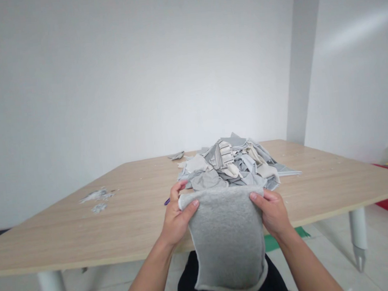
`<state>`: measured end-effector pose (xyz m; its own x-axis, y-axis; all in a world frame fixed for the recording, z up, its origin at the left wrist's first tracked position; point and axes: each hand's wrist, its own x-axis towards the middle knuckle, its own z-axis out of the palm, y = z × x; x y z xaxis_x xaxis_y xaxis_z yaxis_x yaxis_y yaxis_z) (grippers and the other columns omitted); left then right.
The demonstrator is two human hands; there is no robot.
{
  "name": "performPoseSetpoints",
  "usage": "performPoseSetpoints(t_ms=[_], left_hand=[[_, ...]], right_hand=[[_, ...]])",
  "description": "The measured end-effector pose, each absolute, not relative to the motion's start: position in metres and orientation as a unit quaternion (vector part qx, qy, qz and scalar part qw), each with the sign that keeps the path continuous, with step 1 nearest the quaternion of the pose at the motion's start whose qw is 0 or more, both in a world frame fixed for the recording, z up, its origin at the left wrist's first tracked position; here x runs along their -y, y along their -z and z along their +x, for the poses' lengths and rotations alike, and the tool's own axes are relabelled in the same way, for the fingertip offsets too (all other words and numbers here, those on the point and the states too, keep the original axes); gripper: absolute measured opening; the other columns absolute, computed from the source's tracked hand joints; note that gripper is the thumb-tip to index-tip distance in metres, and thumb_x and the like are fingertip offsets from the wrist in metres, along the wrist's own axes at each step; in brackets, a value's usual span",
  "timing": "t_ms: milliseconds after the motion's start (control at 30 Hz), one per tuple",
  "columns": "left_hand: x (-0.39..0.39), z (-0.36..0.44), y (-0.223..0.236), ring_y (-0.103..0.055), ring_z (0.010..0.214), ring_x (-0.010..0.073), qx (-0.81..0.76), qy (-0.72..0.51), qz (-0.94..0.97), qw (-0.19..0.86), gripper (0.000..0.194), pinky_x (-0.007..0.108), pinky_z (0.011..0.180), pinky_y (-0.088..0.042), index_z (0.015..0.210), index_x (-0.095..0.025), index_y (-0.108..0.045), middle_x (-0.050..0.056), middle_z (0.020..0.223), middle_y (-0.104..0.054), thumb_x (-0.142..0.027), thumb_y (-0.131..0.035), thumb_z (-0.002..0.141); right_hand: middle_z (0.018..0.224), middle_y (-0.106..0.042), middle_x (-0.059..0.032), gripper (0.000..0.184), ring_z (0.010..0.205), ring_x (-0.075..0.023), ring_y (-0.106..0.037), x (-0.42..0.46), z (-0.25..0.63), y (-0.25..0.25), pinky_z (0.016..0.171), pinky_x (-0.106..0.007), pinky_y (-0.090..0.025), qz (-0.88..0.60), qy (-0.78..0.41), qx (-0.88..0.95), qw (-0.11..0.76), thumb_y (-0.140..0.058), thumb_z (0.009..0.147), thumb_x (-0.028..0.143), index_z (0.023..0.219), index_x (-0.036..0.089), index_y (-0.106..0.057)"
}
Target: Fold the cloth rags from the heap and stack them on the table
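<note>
A grey piece of fabric (pixel 229 240) with pale edges hangs spread between my two hands, over the front edge of the table and my lap. My left hand (pixel 177 215) pinches its upper left corner, thumb on the near face and some fingers behind the cloth. At the upper right corner, my right hand (pixel 274 213) grips it the same way, its fingertips partly hidden. Just beyond the held cloth lies a heap of fabric scraps (pixel 202 163) in grey, cream and striped cloth; the fabric covers part of its near side.
The wooden table (pixel 146 228) reaches to a white wall. Shredded white scraps (pixel 98 195) lie on its left side, and a small grey scrap (pixel 176 155) sits by the back edge. A dark blue pen-like object (pixel 167 201) is beside my left hand. Something green (pixel 303 232) lies on the floor.
</note>
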<state>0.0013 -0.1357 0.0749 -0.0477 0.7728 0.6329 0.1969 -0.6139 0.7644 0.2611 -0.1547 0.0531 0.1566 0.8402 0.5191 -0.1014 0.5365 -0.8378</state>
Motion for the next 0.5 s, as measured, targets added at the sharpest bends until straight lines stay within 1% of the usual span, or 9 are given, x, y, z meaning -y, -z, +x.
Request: performPoseSetpoints(t_ms=[33,67,100,167,200,267,333,400,500], left_hand=[[0.135,0.001,-0.075,-0.044,0.124,0.0252,-0.365,-0.62,0.648,0.251,0.055,0.032,0.099,-0.037,0.122,-0.022,-0.056,0.007,0.13,-0.052,-0.038,-0.072,0.072],[0.134,0.002,-0.075,-0.045,0.123,0.0261,-0.356,-0.614,0.644,0.285,0.056,0.033,0.098,-0.038,0.124,-0.021,-0.056,0.007,0.13,-0.054,-0.039,-0.072,0.073],[0.134,0.002,-0.075,-0.049,0.119,0.027,-0.348,-0.604,0.638,0.328,0.055,0.033,0.094,-0.041,0.122,-0.019,-0.058,0.009,0.127,-0.057,-0.04,-0.071,0.073],[0.132,0.003,-0.073,-0.06,0.103,0.0275,-0.342,-0.589,0.612,0.403,0.047,0.033,0.083,-0.047,0.109,-0.014,-0.067,0.012,0.113,-0.065,-0.042,-0.072,0.071],[0.131,0.003,-0.072,-0.063,0.093,0.0264,-0.345,-0.587,0.596,0.425,0.043,0.032,0.078,-0.048,0.1,-0.012,-0.07,0.012,0.104,-0.069,-0.042,-0.073,0.07],[0.128,0.004,-0.072,-0.065,0.076,0.0226,-0.358,-0.595,0.572,0.437,0.036,0.031,0.069,-0.049,0.086,-0.011,-0.072,0.01,0.086,-0.071,-0.042,-0.075,0.067],[0.123,0.004,-0.077,-0.063,0.067,0.0195,-0.373,-0.6,0.564,0.427,0.033,0.029,0.064,-0.048,0.076,-0.011,-0.071,0.007,0.077,-0.071,-0.041,-0.076,0.065],[0.111,0.004,-0.087,-0.063,0.064,0.0182,-0.384,-0.594,0.568,0.42,0.034,0.027,0.062,-0.048,0.075,-0.011,-0.071,0.007,0.074,-0.071,-0.042,-0.077,0.064],[0.081,0.003,-0.111,-0.063,0.064,0.0178,-0.386,-0.579,0.585,0.417,0.038,0.027,0.062,-0.048,0.08,-0.01,-0.071,0.007,0.078,-0.071,-0.043,-0.077,0.063]], right_hand=[[0.066,-0.063,-0.0009,0.028,0.065,-0.0168,-0.052,0.154,0.261,-0.053,0.059,-0.025,-0.043,-0.337,-0.343,0.55,0.683,-0.069,0.074,0.044,0.067,0.017,-0.072],[0.066,-0.064,-0.001,0.028,0.065,-0.0169,-0.052,0.154,0.26,-0.052,0.06,-0.025,-0.043,-0.335,-0.342,0.552,0.683,-0.069,0.074,0.043,0.067,0.016,-0.072],[0.067,-0.064,-0.0012,0.027,0.066,-0.0172,-0.053,0.153,0.26,-0.052,0.061,-0.026,-0.043,-0.332,-0.342,0.555,0.682,-0.069,0.074,0.043,0.068,0.016,-0.072],[0.069,-0.065,-0.0016,0.026,0.069,-0.0179,-0.054,0.151,0.26,-0.05,0.063,-0.026,-0.044,-0.326,-0.343,0.565,0.676,-0.068,0.075,0.042,0.069,0.016,-0.072],[0.07,-0.065,-0.0017,0.026,0.069,-0.018,-0.054,0.15,0.261,-0.05,0.064,-0.027,-0.043,-0.325,-0.343,0.571,0.671,-0.068,0.075,0.041,0.07,0.016,-0.072],[0.07,-0.064,-0.0018,0.027,0.069,-0.0176,-0.053,0.145,0.263,-0.05,0.063,-0.026,-0.042,-0.33,-0.343,0.581,0.66,-0.068,0.076,0.042,0.07,0.016,-0.072],[0.07,-0.063,-0.0014,0.028,0.067,-0.0164,-0.051,0.135,0.265,-0.056,0.061,-0.026,-0.04,-0.342,-0.337,0.586,0.653,-0.067,0.076,0.042,0.07,0.015,-0.071],[0.068,-0.061,-0.0006,0.029,0.064,-0.015,-0.049,0.119,0.267,-0.067,0.058,-0.025,-0.038,-0.35,-0.325,0.595,0.646,-0.067,0.075,0.044,0.072,0.015,-0.069],[0.063,-0.056,0.0011,0.032,0.06,-0.0128,-0.045,0.083,0.27,-0.091,0.055,-0.023,-0.034,-0.355,-0.296,0.616,0.638,-0.065,0.074,0.046,0.072,0.014,-0.067]])
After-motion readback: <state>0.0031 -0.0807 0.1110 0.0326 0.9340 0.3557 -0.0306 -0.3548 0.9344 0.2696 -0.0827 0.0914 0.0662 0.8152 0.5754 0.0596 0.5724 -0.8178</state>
